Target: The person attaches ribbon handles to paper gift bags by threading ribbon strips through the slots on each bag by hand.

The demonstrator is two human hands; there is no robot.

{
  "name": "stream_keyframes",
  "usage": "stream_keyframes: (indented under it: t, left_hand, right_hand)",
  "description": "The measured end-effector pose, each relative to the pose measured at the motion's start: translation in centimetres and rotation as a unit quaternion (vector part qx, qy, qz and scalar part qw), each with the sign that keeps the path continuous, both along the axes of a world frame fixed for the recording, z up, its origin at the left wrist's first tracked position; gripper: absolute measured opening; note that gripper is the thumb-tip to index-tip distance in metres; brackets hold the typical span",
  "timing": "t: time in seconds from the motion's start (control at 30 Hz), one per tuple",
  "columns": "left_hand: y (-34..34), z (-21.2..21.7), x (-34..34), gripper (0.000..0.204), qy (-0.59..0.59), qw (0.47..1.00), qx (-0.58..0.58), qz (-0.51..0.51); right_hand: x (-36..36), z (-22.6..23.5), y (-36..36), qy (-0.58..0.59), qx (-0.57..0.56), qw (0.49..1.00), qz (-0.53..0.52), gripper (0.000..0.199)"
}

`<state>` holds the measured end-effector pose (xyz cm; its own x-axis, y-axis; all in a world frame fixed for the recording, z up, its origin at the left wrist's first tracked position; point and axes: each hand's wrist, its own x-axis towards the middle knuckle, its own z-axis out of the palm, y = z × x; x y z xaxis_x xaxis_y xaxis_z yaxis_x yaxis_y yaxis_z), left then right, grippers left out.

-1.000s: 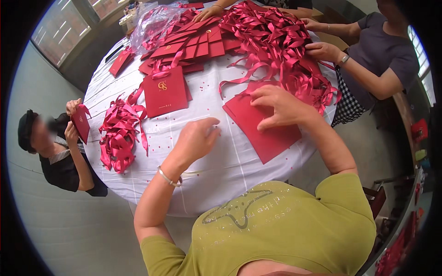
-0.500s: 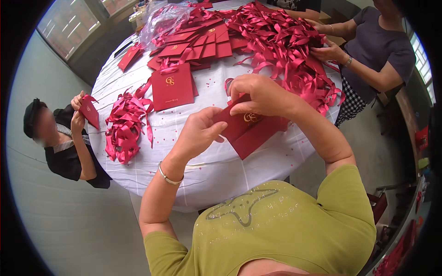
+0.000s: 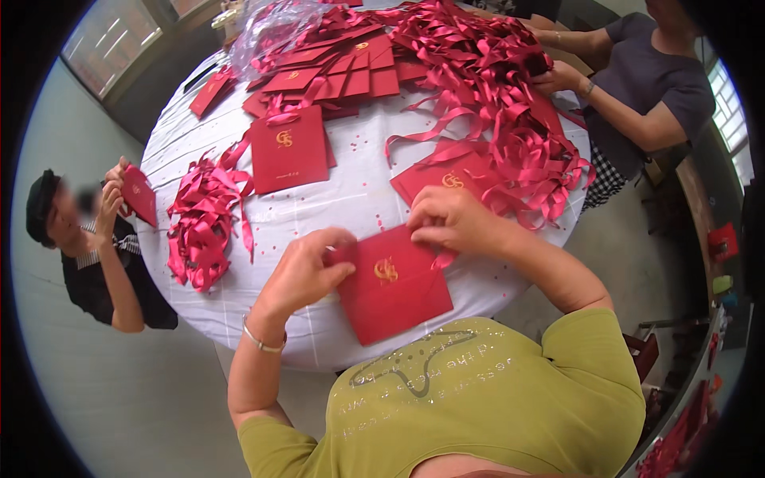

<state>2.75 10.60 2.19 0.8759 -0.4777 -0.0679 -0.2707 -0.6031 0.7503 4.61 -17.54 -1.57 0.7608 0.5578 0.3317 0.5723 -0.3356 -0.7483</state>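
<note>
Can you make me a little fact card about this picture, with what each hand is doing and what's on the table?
Left hand: at the upper left corner of a red bag; grip unclear
Right hand: pinching that bag's upper right edge
Bag: flat, gold emblem
Table: round, white cloth
Left on table: small pink ribbon pile
Far side: big ribbon heap, stacked red bags
Person at left: holding another red bag

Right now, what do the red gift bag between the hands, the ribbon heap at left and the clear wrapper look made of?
Red gift bag: likely heavy paper or thin card, smooth, low sheen; flat panels, straight edges.
Ribbon heap: looks like satin, glossy; bright highlights along soft loops. Fibre can't be told.
Clear wrapper: probably thin plastic film; see-through, with crinkled glints.
</note>
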Motion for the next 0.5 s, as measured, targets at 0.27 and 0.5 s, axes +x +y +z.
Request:
stream_keyframes:
  t: [0.27,0.5]
  left_hand:
    - [-4.0,-0.6,-0.9,0.025,-0.06,0.993,0.097,-0.002]
    - [-4.3,-0.7,-1.1,0.026,-0.158,0.984,0.08,-0.022]
  right_hand:
    - [-0.2,0.4,0.5,0.076,-0.001,0.996,0.053,0.014]
    - [6.7,-0.2,-2.7,-0.22,-0.183,0.937,-0.199,0.018]
